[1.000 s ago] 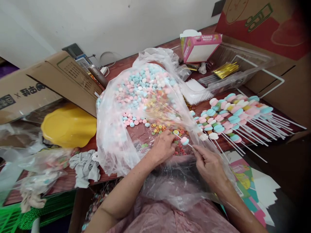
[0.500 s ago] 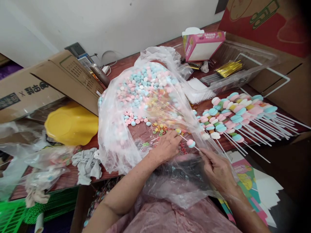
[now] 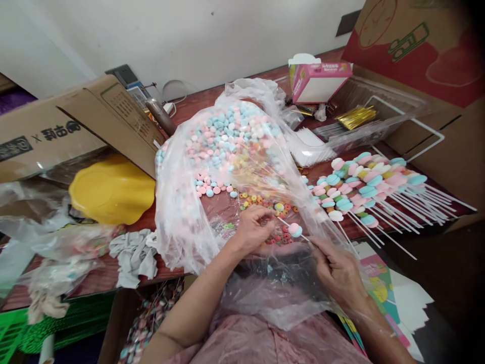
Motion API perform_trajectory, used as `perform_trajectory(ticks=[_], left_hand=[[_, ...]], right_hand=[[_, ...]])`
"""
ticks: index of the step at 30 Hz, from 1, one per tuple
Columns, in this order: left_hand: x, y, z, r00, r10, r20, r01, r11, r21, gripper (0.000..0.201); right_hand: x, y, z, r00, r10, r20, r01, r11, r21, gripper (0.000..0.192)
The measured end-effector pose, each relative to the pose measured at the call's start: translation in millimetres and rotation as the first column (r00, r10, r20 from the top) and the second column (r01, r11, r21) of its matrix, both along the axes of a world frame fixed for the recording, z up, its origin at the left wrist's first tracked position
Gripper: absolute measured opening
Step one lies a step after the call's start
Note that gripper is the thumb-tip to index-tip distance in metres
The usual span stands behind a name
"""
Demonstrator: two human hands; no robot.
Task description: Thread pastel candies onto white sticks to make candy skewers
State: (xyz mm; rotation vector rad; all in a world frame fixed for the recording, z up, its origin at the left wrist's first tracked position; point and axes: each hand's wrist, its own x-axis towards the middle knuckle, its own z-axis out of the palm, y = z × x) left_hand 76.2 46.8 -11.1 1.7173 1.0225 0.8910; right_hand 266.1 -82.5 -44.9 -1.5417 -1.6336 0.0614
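My right hand (image 3: 335,260) pinches the lower part of a thin white stick (image 3: 305,238), which slants up to the left. A pink and blue candy pair (image 3: 295,230) is threaded near its middle. By the stick's upper tip is my left hand (image 3: 255,227), fingers bent together; what they hold, if anything, is too small to make out. Beyond that hand, small ring-shaped candies (image 3: 252,199) in yellow, orange and green lie on the plastic, and red rings (image 3: 282,236) lie under the stick. A clear plastic bag (image 3: 182,217) surrounds a pile of pastel candies (image 3: 223,131).
Finished candy skewers (image 3: 359,189) are stacked on the right, sticks toward me. A yellow scalloped bowl (image 3: 113,189), grey cloth (image 3: 134,255) and cardboard box (image 3: 113,116) stand left. Behind are a pink box (image 3: 320,81) and a clear tray with gold ties (image 3: 356,117).
My left hand has drawn back slightly from the ring candies toward me. The stick remains in my right hand with its candy pair, and the view has shifted a little.
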Motion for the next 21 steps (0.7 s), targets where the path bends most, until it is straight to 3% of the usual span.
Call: perform_trajectory(ticks=[1, 3, 5, 9, 15, 21], left_hand=[[-4, 0, 2.6, 0.988, 0.076, 0.134, -0.053, 0.984, -0.169, 0.019], [-14, -1, 8.5, 0.913, 0.221, 0.343, -0.043, 0.888, -0.458, 0.03], [-24, -3, 13.5, 0.833, 0.298, 0.467, 0.05, 0.799, -0.6, 0.037], [-41, -9, 16.0, 0.734, 0.339, 0.589, 0.203, 0.718, -0.666, 0.038], [-53, -10, 5.3, 0.652, 0.416, 0.633, 0.179, 0.728, -0.662, 0.034], [-58, -8, -1.5, 0.608, 0.417, 0.676, 0.215, 0.733, -0.645, 0.035]], right_hand=[[-3, 1, 3.2, 1.0, 0.012, -0.008, -0.012, 1.0, 0.009, 0.022], [-10, 4, 10.0, 0.998, 0.054, -0.025, -0.053, 0.998, 0.033, 0.022], [-19, 8, 16.3, 0.992, 0.117, -0.045, -0.115, 0.992, 0.051, 0.022], [-34, 17, 23.4, 0.981, 0.187, -0.048, -0.185, 0.982, 0.039, 0.027], [-44, 21, 28.2, 0.977, 0.208, 0.041, -0.21, 0.977, 0.041, 0.026], [-44, 20, 32.9, 0.976, 0.209, 0.055, -0.211, 0.977, 0.031, 0.026]])
